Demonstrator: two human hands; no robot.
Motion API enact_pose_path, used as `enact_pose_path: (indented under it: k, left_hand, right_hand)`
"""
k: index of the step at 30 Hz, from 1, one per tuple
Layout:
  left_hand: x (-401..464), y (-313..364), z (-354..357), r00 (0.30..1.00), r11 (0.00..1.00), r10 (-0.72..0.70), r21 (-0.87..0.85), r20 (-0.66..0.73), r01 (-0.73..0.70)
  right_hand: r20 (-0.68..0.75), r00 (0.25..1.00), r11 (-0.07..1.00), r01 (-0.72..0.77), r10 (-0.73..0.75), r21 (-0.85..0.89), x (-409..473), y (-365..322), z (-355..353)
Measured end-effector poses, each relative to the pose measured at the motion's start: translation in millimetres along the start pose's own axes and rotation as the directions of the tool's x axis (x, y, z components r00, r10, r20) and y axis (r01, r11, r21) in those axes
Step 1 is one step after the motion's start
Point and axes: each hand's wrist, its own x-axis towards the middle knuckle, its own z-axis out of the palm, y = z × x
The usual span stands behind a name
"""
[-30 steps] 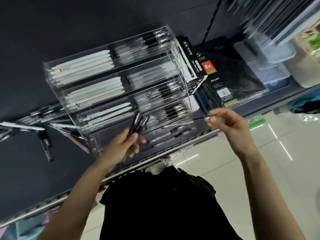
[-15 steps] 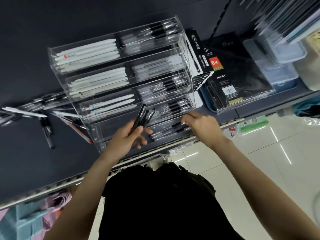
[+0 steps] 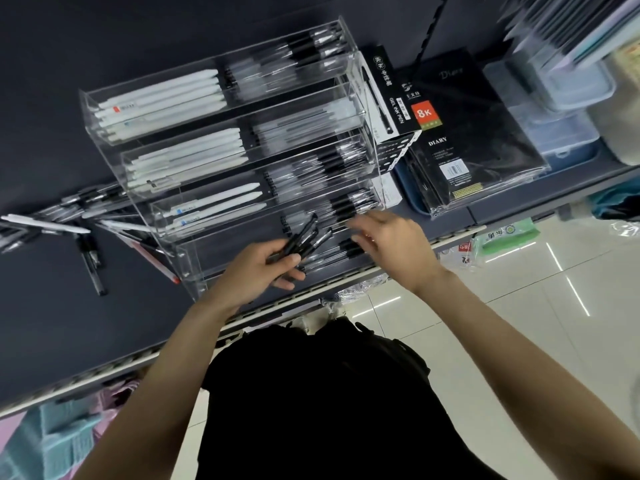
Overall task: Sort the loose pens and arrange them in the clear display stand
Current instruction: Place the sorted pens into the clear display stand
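My left hand [image 3: 258,271] grips a small bundle of black pens [image 3: 304,239], tips fanned out toward the clear display stand [image 3: 221,140]. My right hand [image 3: 388,237] reaches over the stand's lowest front tier, fingers loosely spread; it is motion-blurred, and I cannot tell whether it pinches a pen or just nudges those already lying there. More loose pens [image 3: 52,220] are scattered on the dark shelf [image 3: 52,323] to the left of the stand, well apart from both hands. Risks as I judge them: the fanned bundle is held only near one end, so one pen could slide out and drop to the floor tiles [image 3: 502,306] just past the shelf edge. The low tier sits close to that edge too. A careless push with the right hand could roll pens into the wrong compartment or jostle neighbouring rows.
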Motion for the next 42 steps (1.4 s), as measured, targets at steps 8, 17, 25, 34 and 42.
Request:
enact_pose_path:
  k: [8, 17, 25, 34, 42]
  left_hand:
    - [10, -1, 8, 0.999, 0.989, 0.037, 0.145, 0.037, -0.042]
    - [5, -7, -8, 0.985, 0.941, 0.152, 0.316, -0.080, -0.120]
    - [3, -5, -6, 0.975, 0.943, 0.200, 0.288, -0.093, -0.166]
    - [0, 4, -7, 0.987, 0.970, 0.158, 0.185, 0.009, -0.157]
    - [6, 9, 6, 0.987, 0.978, 0.095, 0.172, 0.127, -0.117]
  right_hand:
    - [-0.049, 0.995, 0.939, -0.068, 0.090, 0.338, -9, -3, 10]
    - [-0.044, 0.990, 0.944, 0.117, -0.138, -0.309, -14, 40, 16]
    - [0.336, 0.939, 0.804, 0.250, -0.067, -0.539, 4, 16, 12]
    - [0.210, 0.969, 0.792, 0.230, -0.130, -0.566, 3, 16, 18]
    - [0.107, 0.937, 0.708, -0.322, 0.331, 0.629, 2, -39, -9]
